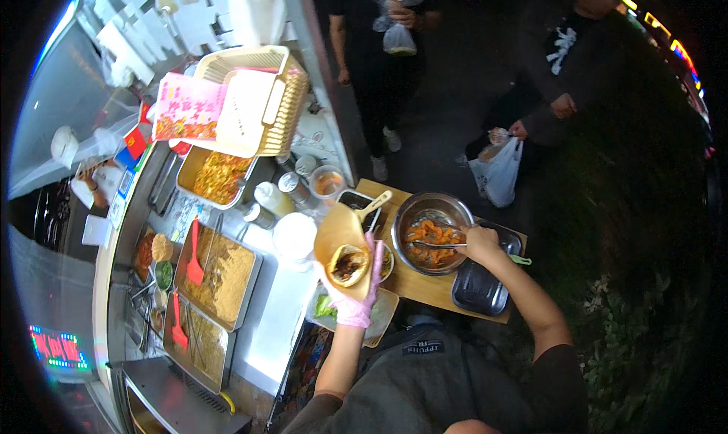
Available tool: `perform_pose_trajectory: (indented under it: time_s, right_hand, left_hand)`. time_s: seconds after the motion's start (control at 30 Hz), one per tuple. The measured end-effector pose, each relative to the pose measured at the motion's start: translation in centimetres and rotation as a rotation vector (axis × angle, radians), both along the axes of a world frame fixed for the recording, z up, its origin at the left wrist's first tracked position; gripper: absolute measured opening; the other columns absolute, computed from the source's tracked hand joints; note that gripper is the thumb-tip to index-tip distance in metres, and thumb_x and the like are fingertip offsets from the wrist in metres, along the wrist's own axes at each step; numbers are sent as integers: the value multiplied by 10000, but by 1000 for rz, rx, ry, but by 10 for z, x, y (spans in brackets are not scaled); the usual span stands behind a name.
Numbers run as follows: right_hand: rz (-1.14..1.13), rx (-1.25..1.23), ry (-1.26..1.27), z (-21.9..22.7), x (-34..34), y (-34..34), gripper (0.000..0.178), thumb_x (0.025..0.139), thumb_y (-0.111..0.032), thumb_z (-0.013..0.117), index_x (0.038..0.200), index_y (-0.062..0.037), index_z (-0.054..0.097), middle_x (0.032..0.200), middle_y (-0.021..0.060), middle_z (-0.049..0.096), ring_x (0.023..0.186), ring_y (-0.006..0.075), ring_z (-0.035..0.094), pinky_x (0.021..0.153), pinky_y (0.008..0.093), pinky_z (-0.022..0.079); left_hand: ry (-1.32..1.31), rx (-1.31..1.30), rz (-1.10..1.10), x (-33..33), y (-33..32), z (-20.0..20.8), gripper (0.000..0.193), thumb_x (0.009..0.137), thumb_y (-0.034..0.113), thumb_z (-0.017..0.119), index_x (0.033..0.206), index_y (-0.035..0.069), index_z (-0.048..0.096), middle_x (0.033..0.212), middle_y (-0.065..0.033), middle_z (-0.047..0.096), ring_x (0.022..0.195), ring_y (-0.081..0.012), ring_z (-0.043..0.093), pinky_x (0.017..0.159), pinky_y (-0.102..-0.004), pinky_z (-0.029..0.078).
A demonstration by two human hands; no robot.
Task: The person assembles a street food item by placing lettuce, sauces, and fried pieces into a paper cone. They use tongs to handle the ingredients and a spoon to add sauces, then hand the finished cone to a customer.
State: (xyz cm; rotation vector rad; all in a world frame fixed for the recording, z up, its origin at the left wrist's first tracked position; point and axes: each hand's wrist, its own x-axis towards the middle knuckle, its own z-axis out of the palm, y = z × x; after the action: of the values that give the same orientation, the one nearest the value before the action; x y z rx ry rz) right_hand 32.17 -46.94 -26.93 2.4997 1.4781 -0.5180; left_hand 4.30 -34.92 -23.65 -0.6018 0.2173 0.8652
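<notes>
My left hand [359,306], in a pink glove, is closed round a brown paper sleeve [332,225]. At the sleeve's mouth sits a rolled flatbread [350,265] with dark filling showing in its opening. Bare, my right hand [481,244] grips metal tongs [440,245]. Their tips reach into a steel bowl [426,200] among orange-brown food pieces [425,233]. That bowl stands on a wooden board [415,284], to the right of the sleeve. Beneath my left wrist lies a tray with green lettuce [324,306], partly hidden.
A black tray [474,288] is right of the bowl. Leftward are food trays with red spatulas [195,268], a pan of shredded food [221,177], a squeeze bottle [273,199] and a cream basket [284,119]. Two people stand beyond the board, one holding a white bag [497,172].
</notes>
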Motion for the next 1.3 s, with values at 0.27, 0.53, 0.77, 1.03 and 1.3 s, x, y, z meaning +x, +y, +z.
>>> perform_pose_trajectory:
  time_s: [0.27,0.53,0.77,1.03,1.3]
  right_hand:
    - [261,164,-143,-40,0,-1,393,740,-286,791,1058,-70,705,1053,141,700,811,251,709,687,388,554]
    - [281,68,-175,-9,11,-7,666,764,-395,777,1330,-108,574,980,103,684,855,244,694,706,359,547]
    - [401,398,-63,63,-16,-18,566,717,-260,818,1227,-109,623,860,64,645,756,253,659,648,382,523]
    - [1022,357,38,6,-191,90,201,774,-138,679,967,-82,687,793,52,669,701,195,674,590,323,528]
    - [1070,175,-190,-28,-216,84,86,766,-152,626,795,-96,685,753,48,677,636,155,669,518,307,504]
  left_hand:
    - [-78,-79,-22,8,1,-9,748,857,532,642,1416,78,440,1403,-219,477,1305,-391,469,1161,-562,308]
    - [16,-59,225,-35,23,-3,731,883,542,611,1425,83,437,1397,-201,496,1303,-414,468,1133,-621,326]
    - [133,6,591,-130,17,2,775,836,498,705,1408,43,444,1392,-193,498,1308,-380,472,1157,-588,305]
    - [83,-50,712,-165,-16,-19,745,840,423,712,1415,47,426,1387,-203,491,1306,-412,469,1149,-621,304]
    - [83,-68,705,-187,-41,-27,785,851,527,670,1434,78,398,1419,-199,440,1329,-408,423,1184,-600,241]
